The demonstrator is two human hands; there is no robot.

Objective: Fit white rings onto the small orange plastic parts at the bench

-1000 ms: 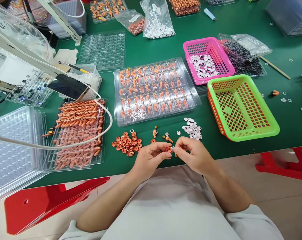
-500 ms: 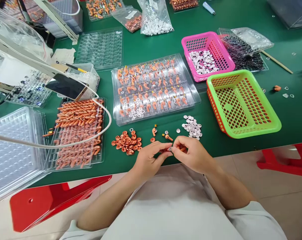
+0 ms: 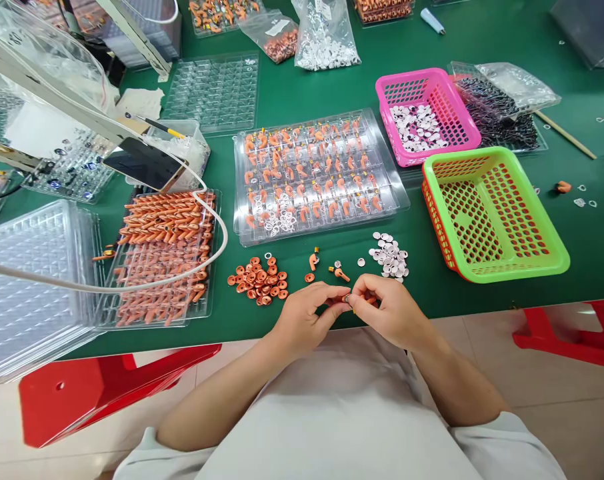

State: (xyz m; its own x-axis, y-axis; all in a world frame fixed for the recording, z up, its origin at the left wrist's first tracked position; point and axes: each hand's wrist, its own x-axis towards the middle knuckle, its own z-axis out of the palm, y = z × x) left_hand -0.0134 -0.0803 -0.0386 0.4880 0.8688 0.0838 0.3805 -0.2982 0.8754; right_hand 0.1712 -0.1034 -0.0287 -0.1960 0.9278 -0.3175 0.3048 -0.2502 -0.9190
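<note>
My left hand [image 3: 305, 317] and my right hand [image 3: 395, 310] meet at the table's near edge, fingertips pinched together. Between them is a small orange part [image 3: 372, 302], mostly covered by the fingers, with a dark ringed end at the left fingertips. Just beyond the hands lie two orange hook-shaped pieces with brass ends, one upright [image 3: 313, 260] and one slanted [image 3: 341, 273]. A single copper-coloured cup [image 3: 309, 277] sits beside them. To the left is a heap of copper-coloured cups [image 3: 257, 281]; on the right, a pile of white discs [image 3: 392, 257].
A clear tray [image 3: 399, 193] holds rows of orange pieces and loose white rings. Right of it stand a pink basket [image 3: 465, 140] with white discs and a green basket [image 3: 557, 257]. Trays of orange parts [image 3: 165, 227], a phone [image 3: 145, 163] and a looping white cable [image 3: 225, 233] occupy the left.
The view has shifted slightly, so the table's things appear farther right. Both hands stay pinched together on the small part, with only slight finger movement.
</note>
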